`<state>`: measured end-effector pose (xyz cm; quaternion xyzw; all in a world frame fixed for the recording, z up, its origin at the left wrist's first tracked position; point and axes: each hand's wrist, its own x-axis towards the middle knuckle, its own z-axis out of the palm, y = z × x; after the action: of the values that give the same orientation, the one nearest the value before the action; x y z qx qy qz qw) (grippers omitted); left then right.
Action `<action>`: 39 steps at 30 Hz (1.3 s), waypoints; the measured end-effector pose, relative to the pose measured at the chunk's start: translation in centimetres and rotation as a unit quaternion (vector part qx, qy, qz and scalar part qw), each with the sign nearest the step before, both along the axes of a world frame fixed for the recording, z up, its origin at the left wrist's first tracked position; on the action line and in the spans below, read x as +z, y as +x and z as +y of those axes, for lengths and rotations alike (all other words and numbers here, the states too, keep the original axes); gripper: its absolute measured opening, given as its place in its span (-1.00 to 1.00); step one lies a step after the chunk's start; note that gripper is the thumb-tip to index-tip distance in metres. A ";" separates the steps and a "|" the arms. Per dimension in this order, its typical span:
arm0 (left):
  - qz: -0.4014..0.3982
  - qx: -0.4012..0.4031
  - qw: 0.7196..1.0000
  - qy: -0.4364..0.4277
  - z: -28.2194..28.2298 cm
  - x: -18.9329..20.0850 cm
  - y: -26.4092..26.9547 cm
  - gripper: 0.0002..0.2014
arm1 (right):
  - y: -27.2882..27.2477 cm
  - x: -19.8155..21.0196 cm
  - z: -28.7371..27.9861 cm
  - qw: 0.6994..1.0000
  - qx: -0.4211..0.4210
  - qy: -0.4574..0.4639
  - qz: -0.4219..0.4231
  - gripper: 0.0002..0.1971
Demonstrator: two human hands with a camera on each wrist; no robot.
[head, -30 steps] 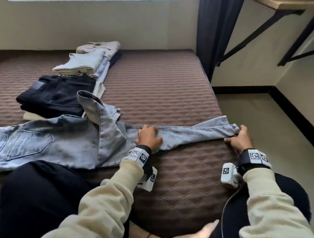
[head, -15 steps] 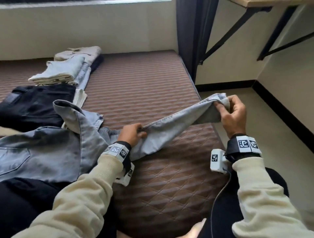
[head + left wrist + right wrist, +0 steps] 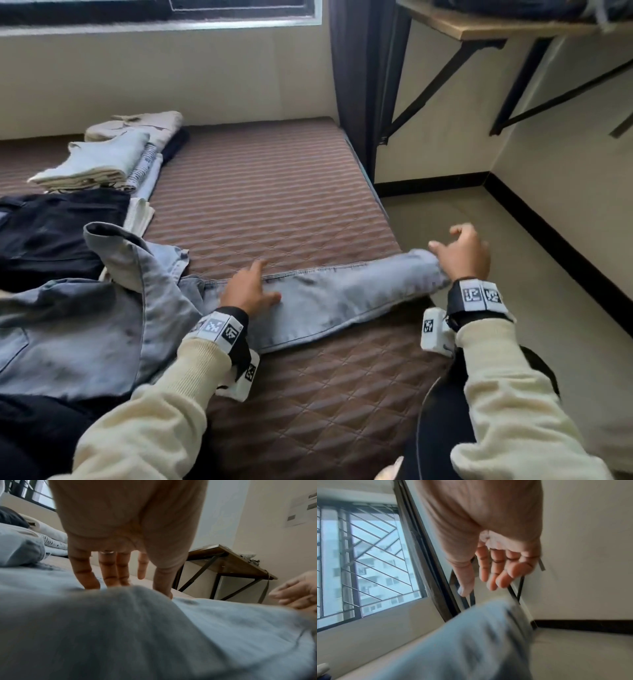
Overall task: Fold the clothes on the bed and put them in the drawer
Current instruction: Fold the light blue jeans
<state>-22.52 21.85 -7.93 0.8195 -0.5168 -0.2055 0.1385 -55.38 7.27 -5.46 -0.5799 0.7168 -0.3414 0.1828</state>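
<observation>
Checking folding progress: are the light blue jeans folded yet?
Partly: the jeans lie spread on the bed, only the leg end doubled back.

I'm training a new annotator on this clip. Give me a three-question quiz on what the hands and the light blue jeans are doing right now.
1. True or false: the right hand grips the jeans' hem.
2. What does the left hand press flat on? A) black trousers B) light blue jeans C) mattress
3. Fill in: the folded clothes stack lies on the ____.

Key: 1 false; 2 B; 3 mattress.
</observation>
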 end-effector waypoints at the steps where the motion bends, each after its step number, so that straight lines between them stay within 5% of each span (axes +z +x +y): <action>1: -0.010 -0.008 1.000 0.017 0.4 -0.5 -0.2 -0.17 | -0.3 -1.4 0.6 1.000 -0.009 0.030 -0.002 -0.54; 7: -0.047 -0.072 0.992 0.087 3.7 -1.5 -3.5 -0.18 | -0.5 -5.6 2.7 0.973 0.031 0.213 -0.088 -0.24; 12: -0.010 -0.080 0.991 0.110 5.1 -2.9 -4.5 -0.34 | 0.0 -5.2 2.5 0.963 -0.102 0.042 -0.246 -0.58; 14: 0.014 -0.081 0.991 0.102 5.2 -2.9 -4.3 -0.34 | 0.0 -4.8 2.9 0.955 -0.182 -0.005 -0.234 -0.69; 17: 0.046 -0.072 0.993 0.076 5.2 -2.6 -3.6 -0.35 | -0.2 -4.3 2.9 0.963 -0.191 -0.060 -0.180 -0.75; 20: 0.183 0.005 0.982 -0.037 5.2 -2.8 -2.2 -0.46 | 1.6 -3.0 3.8 0.978 -0.090 -0.111 -0.155 -0.80; 23: 0.300 0.222 0.898 -0.231 6.2 -2.2 -0.9 -0.70 | 6.7 -1.4 6.5 0.978 0.064 -0.068 -0.189 -0.86; 26: 0.281 0.347 0.828 -0.338 7.9 -0.9 0.7 -0.87 | 13.0 -1.0 9.2 0.945 0.223 -0.001 -0.240 -0.91; 28: 0.209 0.383 0.814 -0.383 8.7 0.2 2.5 -0.90 | 16.8 -1.4 10.1 0.924 0.300 0.045 -0.233 -0.91; 33: 0.107 0.424 0.816 -0.378 8.2 3.3 9.6 -0.78 | 21.3 -4.9 10.2 0.880 0.384 0.231 -0.155 -0.94; 39: 0.061 0.387 0.913 -0.112 4.6 4.5 14.5 -0.44 | 19.9 -6.0 9.8 0.852 0.293 0.263 -0.345 -0.81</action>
<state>-8.06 26.42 -3.39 0.9202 -0.1689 -0.1262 0.3299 -35.50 17.07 -11.42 -0.5385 0.4676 -0.2485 0.6555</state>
